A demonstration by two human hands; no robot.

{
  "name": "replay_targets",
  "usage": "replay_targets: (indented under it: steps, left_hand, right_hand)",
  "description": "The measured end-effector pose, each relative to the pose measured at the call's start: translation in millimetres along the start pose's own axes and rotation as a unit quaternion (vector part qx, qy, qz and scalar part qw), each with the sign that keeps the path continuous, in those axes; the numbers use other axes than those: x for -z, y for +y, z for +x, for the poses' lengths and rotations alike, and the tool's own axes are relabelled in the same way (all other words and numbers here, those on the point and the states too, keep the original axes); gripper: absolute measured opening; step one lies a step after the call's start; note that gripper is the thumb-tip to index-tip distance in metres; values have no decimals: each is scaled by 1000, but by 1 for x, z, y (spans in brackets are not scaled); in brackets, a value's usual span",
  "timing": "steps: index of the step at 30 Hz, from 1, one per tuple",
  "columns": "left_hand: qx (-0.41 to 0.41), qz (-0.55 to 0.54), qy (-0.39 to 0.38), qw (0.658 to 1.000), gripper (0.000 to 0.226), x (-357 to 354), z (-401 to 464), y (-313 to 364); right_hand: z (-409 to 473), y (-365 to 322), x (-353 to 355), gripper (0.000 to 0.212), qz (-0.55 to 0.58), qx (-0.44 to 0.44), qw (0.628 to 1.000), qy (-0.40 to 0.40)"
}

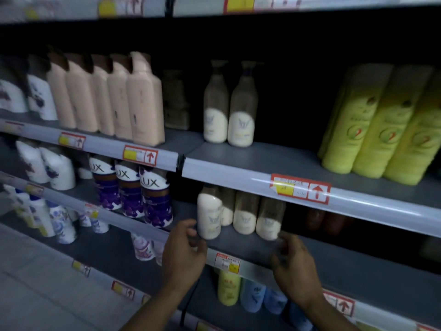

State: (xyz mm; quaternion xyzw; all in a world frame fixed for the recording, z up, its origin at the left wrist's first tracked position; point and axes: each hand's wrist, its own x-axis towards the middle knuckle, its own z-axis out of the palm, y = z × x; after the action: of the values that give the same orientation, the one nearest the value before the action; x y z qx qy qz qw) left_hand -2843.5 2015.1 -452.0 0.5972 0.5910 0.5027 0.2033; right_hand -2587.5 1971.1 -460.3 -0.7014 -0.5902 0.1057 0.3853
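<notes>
Shelf facing, early stage. The left hand [183, 255], fingers curled, meets the base of the front cream bottle [210, 217] at its 7 o'clock. The right hand [294, 261], likewise curled, sits at 5 o'clock of the end bottle [269, 220] (blur hides any actual grip). Both bottles stand unlifted, so straightening the row remains. Grey shop shelf [346, 263] with price tag [228, 261], dim light; yellow-green bottles [381, 130] at 2 o'clock.
</notes>
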Motion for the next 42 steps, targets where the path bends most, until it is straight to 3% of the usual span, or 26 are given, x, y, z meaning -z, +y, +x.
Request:
replay_targets:
  steps: [4,11,16,22,29,33,35,39,42]
  left_hand:
    - [-26,-17,-31,999,49,13,-18,25]
    - [-122,-36,-2,992,43,55,8,108]
    - [-176,-25,2,984,38,70,48,153]
    - [-178,8,10,984,25,62,108,173]
    - [-136,69,-21,988,54,38,186,172]
    - [-84,73,-61,992,87,24,229,171]
    - [-77,57,-71,993,84,16,246,168]
    - [-64,14,-67,996,71,2,259,160]
    - [-69,3,-43,997,71,0,260,157]
  right_hand:
    - [-28,-28,20,49,16,54,998,-11]
    - [-31,-117,78,37,22,246,968,48]
    - [7,-167,103,32,35,296,950,94]
    - [86,-190,104,44,47,197,975,95]
    - [173,-205,80,75,22,63,998,0]
    - [208,-210,66,68,34,-14,999,-35]
    - [221,-211,60,66,40,-27,998,-29]
    - [232,-209,48,40,53,-11,999,-6]
    - [233,-206,47,50,52,-15,998,10]
